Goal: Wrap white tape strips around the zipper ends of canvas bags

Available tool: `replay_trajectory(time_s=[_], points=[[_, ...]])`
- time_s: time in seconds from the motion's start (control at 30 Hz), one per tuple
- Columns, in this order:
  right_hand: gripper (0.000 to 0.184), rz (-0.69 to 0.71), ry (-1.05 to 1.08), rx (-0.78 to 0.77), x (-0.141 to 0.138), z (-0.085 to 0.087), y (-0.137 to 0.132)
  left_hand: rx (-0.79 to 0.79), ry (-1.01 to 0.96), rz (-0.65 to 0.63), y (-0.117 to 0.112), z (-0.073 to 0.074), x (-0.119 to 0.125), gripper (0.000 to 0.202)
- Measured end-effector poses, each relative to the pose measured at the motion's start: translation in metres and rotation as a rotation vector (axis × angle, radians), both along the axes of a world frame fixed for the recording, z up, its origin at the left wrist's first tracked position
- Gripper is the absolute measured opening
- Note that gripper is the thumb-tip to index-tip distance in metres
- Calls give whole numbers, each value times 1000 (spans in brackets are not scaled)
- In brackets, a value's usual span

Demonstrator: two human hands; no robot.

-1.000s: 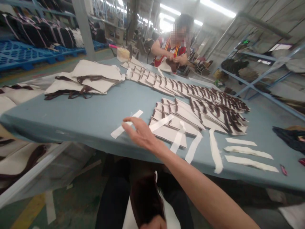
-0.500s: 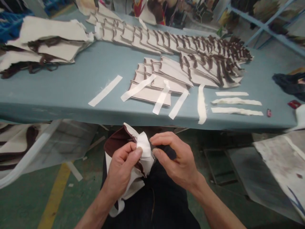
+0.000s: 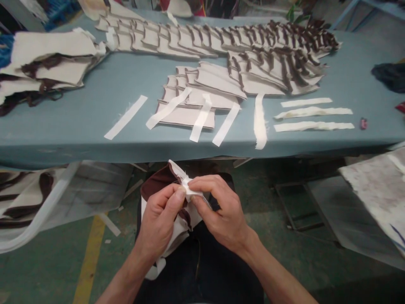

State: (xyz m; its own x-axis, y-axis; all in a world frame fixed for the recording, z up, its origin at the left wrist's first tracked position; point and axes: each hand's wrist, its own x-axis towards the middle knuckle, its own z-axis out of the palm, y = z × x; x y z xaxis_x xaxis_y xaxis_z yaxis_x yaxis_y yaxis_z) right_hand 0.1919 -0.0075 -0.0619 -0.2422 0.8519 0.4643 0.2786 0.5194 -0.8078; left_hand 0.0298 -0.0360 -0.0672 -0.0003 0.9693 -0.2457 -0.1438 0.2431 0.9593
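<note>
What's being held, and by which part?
The left hand and right hand pinch a white strip at the edge of a brown-and-cream fabric piece; where along the strip is unclear.

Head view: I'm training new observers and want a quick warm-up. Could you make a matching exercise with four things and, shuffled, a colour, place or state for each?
1. Left hand
2. Tablecloth
3. Floor line
4. Pink item

A. yellow
B. right of the loose strips
C. blue-grey
D. pinching a white strip

Pairs: 1-D, 2-C, 3-A, 4-B
</note>
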Motion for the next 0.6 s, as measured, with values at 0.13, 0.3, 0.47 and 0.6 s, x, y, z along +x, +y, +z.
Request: replay_trajectory(time_s=[0.13,0.3,0.47,0.6], points=[[14,-32,40,-126,3,1,-4,26,31,-23,0,2,3,41],[13,-58,105,-241,1,0,-9,-28,44,-57,-1,3,8,31],[9,-76,258,-486,-3,-6,-9,108,297,-41,2,7,10,26],[12,-47,408,-636,-6,-10,-6,191,368,-35,4,5,8,22]])
